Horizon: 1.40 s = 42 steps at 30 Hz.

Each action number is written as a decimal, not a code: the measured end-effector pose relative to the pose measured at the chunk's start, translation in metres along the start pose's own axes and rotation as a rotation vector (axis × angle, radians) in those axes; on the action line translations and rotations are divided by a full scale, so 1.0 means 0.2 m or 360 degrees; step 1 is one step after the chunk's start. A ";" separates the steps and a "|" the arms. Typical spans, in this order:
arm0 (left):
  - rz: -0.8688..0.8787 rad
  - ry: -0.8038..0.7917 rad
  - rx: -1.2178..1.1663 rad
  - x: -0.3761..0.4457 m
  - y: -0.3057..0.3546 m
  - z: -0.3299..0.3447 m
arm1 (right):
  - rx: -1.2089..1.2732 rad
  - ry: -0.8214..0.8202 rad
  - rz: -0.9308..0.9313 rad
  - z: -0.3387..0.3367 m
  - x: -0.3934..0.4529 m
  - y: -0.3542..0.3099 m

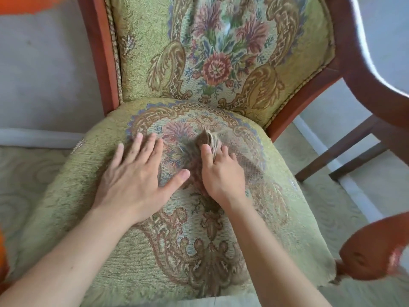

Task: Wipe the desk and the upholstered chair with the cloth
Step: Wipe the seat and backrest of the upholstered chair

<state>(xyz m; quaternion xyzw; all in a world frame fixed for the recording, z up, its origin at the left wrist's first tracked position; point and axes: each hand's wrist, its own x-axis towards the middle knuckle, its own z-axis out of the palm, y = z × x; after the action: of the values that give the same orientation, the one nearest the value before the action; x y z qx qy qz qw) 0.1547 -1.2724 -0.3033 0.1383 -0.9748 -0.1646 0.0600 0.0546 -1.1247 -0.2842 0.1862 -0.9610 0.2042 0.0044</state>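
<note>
right hand (221,173) pinching the cloth (209,141) | left hand (135,173) flat, fingers spread | both on the chair (77,207) seat

cloth (209,141) mostly hidden under right hand (222,173), chair armrest (371,249) blurred at edge

The chair (221,52) has a green floral seat (88,196) and back in a red-brown wood frame (97,52), with a wooden arm (376,251) at the seat's right front corner. On the seat, the left hand (135,182) lies flat with fingers (141,149) spread, left of centre. The right hand (221,173) holds a folded brownish cloth (209,138) against the seat's middle, towards the back edge. The chair stands on a pale patterned floor (354,207).
</note>
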 end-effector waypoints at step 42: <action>0.0036 0.0115 -0.0017 0.23 -0.02 0.04 | 0.1355 -0.0534 0.0226 -0.15 -0.04 0.04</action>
<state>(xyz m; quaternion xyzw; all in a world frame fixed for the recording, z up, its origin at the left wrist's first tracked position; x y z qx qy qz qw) 0.1106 -1.2859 -0.3090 0.1329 -0.9725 -0.1641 0.0979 0.0570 -1.1033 -0.2609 0.1355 -0.7894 0.5476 -0.2421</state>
